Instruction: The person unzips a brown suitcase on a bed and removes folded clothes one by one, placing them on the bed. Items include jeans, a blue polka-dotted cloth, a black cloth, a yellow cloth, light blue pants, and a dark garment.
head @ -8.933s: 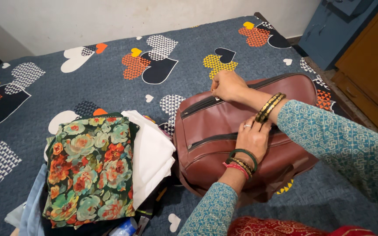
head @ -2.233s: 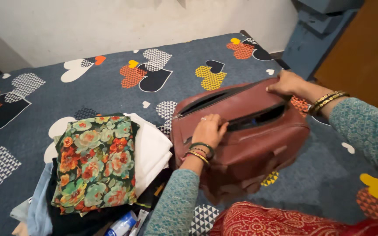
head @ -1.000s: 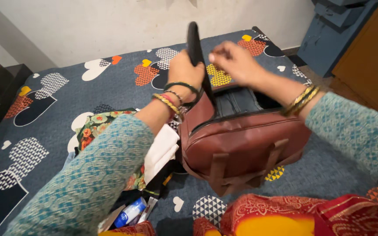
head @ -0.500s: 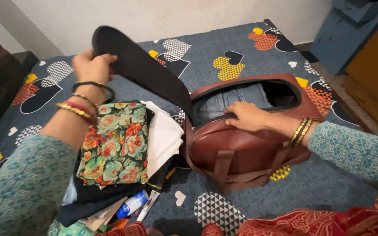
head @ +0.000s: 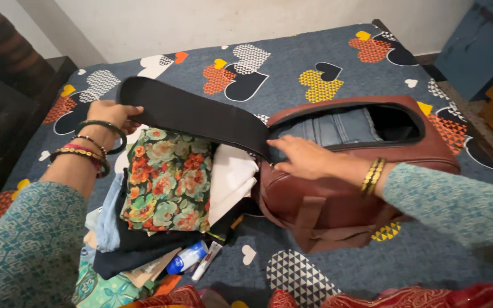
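Note:
A maroon leather bag (head: 343,194) lies open on the bed with folded blue jeans (head: 338,126) inside. My left hand (head: 109,114) grips the end of the bag's black flap (head: 195,117), holding it out to the left over a clothes pile. My right hand (head: 303,159) rests flat on the bag's front near the opening, holding nothing. Under the flap lies a folded floral cloth (head: 169,179) on top of the pile, with a white folded cloth (head: 232,177) beside it.
The bed has a blue sheet (head: 292,63) printed with hearts. Small tubes and a blue bottle (head: 186,258) lie at the pile's front edge. A blue cabinet (head: 475,40) stands at the right, dark furniture (head: 1,114) at the left. Red patterned fabric (head: 406,296) lies nearest me.
The bag's flap has been unzipped and swung open to the left, showing the jeans. My left hand has carried the flap lower over the clothes pile; my right hand settled on the bag's front.

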